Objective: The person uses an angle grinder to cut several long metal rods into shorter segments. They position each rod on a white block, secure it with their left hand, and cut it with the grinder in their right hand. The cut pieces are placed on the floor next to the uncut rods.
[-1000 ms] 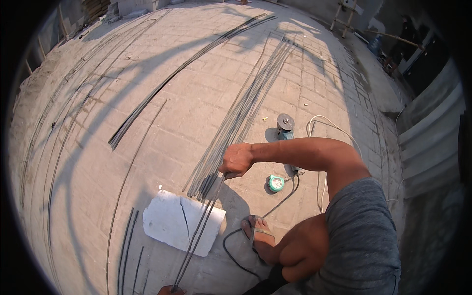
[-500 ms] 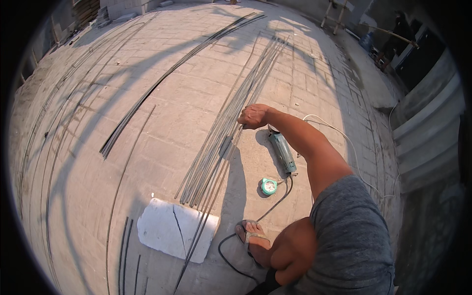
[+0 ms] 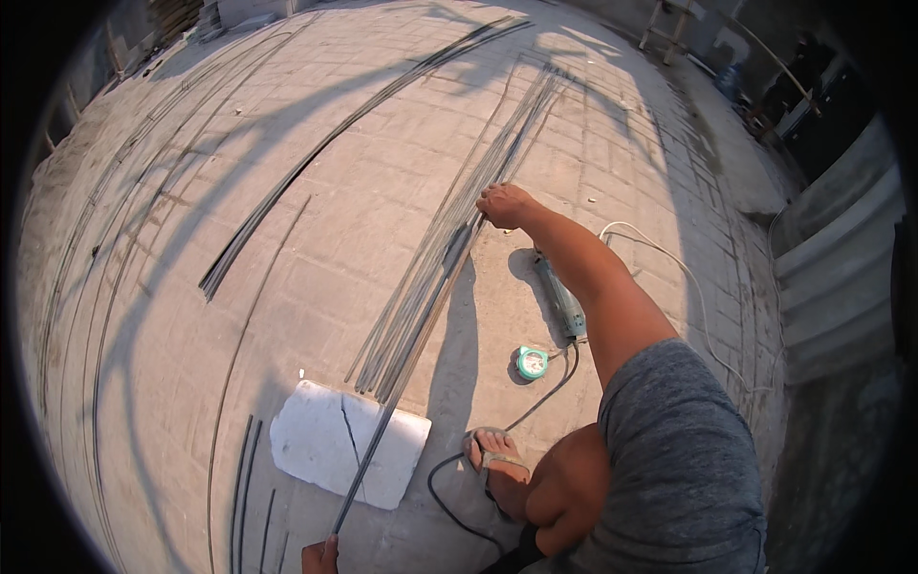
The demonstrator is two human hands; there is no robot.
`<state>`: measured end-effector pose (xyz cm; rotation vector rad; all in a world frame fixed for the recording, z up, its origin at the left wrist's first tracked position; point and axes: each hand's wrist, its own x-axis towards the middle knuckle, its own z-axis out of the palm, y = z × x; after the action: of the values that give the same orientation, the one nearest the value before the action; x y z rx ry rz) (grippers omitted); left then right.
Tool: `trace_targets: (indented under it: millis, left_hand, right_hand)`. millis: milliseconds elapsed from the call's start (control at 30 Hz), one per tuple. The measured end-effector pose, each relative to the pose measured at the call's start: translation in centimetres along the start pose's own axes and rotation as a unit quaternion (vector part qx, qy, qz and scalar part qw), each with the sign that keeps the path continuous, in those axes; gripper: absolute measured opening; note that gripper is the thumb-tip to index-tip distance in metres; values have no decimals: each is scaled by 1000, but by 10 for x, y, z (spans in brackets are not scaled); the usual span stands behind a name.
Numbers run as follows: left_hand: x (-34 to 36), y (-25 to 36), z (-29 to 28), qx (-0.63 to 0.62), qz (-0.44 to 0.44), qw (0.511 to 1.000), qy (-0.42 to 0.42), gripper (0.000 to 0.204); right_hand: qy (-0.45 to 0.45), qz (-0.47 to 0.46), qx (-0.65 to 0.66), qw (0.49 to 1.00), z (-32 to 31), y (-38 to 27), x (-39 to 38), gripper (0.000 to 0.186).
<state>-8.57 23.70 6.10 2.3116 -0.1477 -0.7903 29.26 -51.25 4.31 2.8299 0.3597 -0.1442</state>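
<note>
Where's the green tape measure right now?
In the head view, the green tape measure lies on the ground right of centre, just below the grinder and above the sandalled foot.

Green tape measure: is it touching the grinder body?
Apart. The head view shows a strip of floor between the green tape measure and the lower end of the grinder body.

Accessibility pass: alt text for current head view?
A bare right hand grips metal rods partway along; the left hand holds their near end. The rods pass over a white slab, with a green tape measure and angle grinder to the right.
</note>
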Motion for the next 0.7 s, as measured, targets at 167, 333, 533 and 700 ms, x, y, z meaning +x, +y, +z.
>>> trace_targets:
  millis: [167, 333, 533, 700]
  left_hand:
    - [31, 6, -1, 18, -30, 997, -62, 46]
    - [70, 22, 11, -51, -61, 997, -2, 68]
    - [97, 61, -1, -26, -58, 998, -13, 72]
    - [113, 64, 3, -13, -89, 996, -9, 73]
  right_hand:
    - [10, -35, 28, 999, -4, -19, 0, 20]
    - [9, -117, 39, 992, -7, -47, 0, 19]
    - [31, -86, 32, 995, -14, -52, -3, 19]
    - [20, -66, 11, 998, -20, -41, 1, 19]
